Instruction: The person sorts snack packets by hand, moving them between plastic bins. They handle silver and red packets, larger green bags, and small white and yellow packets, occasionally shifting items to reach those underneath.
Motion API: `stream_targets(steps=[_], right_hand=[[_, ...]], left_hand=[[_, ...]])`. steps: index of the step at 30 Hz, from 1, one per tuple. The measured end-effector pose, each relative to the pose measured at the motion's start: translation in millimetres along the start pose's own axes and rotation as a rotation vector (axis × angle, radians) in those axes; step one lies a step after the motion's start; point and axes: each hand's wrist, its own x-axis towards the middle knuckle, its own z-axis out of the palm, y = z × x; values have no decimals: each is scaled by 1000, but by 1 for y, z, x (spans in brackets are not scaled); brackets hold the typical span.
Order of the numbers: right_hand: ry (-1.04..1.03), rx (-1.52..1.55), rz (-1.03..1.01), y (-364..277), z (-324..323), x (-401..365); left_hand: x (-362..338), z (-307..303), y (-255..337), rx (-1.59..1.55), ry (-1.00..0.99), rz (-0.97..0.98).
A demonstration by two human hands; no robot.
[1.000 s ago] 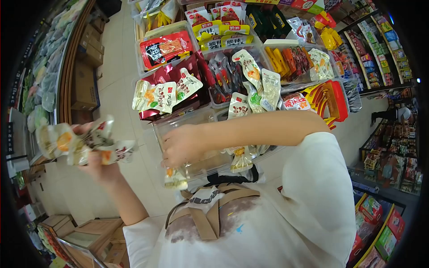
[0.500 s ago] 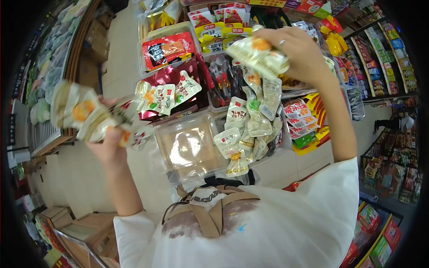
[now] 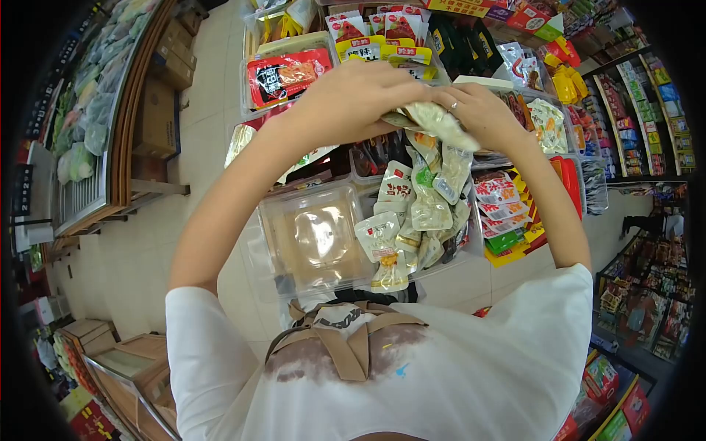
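Observation:
My left hand (image 3: 357,99) reaches across to the right, fingers closed around snack packets whose edges show under the fingertips. My right hand (image 3: 482,117), with a ring on one finger, meets it and grips a cream-coloured snack packet (image 3: 439,123), blurred by motion. How many packets are between the hands is hidden. Just below them, similar cream packets (image 3: 430,209) lie piled in a clear bin, some with green or orange prints. Beside that pile sits a clear lidded plastic box (image 3: 312,235).
Red packs (image 3: 287,77) fill a bin at the upper left. White-and-red packets (image 3: 500,198) and dark packs (image 3: 463,44) stand to the right and behind. A wooden produce shelf (image 3: 121,110) runs along the left, with snack racks (image 3: 640,103) at far right.
My left hand has swung from the far left to the right, bringing its packets up to my right hand. My right hand has moved slightly down, still holding a packet.

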Motion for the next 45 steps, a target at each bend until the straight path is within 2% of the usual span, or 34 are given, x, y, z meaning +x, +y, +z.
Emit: stream_targets(steps=[1, 2, 4, 7, 12, 16, 19, 21, 23, 25, 26, 27, 29, 30, 32, 33, 35, 36, 37, 39, 40, 41, 43, 45], right_hand=[[-1, 0, -1, -3, -1, -4], [-10, 43, 36, -5, -2, -7], [-102, 117, 105, -8, -1, -13], [-104, 194, 88, -10, 2, -25], [-102, 273, 136, -19, 0, -37], [-47, 291, 216, -26, -6, -42], [-5, 316, 227, -31, -13, -43], [8, 355, 259, -38, -20, -43], [112, 456, 271, -44, -22, -44], [131, 488, 270, -53, -26, -44], [151, 519, 275, -58, -28, -43], [154, 524, 265, -63, -31, -43], [169, 581, 269, -72, -35, -43], [226, 573, 271, -77, -35, -43], [220, 648, 310, -85, -38, -45], [212, 710, 362, -90, -39, -44], [264, 687, 287, -97, -38, -39], [292, 738, 219, -99, -38, -37], [321, 788, 151, -101, -36, -33], [376, 765, 112, -112, -31, -22], [380, 763, 109, -115, -30, -19], [384, 759, 107, -118, -29, -17], [406, 766, 105, -122, -26, -14], [403, 701, 113, -124, -25, -16]], left_hand=[[2, 12, -8, 58, -143, 60], [3, 23, -14, 58, -141, 58], [3, 39, -19, 171, -294, 132], [-2, 35, -15, 186, -288, 140], [-13, 19, -3, 168, -569, -69], [-27, 18, 2, 152, -583, -94], [-35, 18, 0, 111, -553, -107], [-36, 16, -2, 77, -394, -81], [-41, 8, 1, 95, -349, -116], [-49, -6, -1, 34, -216, -219], [-54, -13, -2, 37, -100, -205], [-62, -22, -3, 45, -102, -213], [-85, -41, -5, 76, 83, -338], [-98, -49, -5, 87, 79, -352], [-124, -58, -4, 47, 114, -673], [-134, -58, -3, 58, 110, -687], [-154, -53, -3, -44, 124, -1009], [-165, -50, -6, 15, 25, -964], [-170, -48, -7, 24, 24, -976], [-172, -41, -8, 147, -78, -666], [-175, -39, -11, 118, -169, -597], [-172, -37, -11, 121, -169, -603], [-166, -31, -11, 170, -328, -644], [-165, -28, -16, 216, -382, -638]])
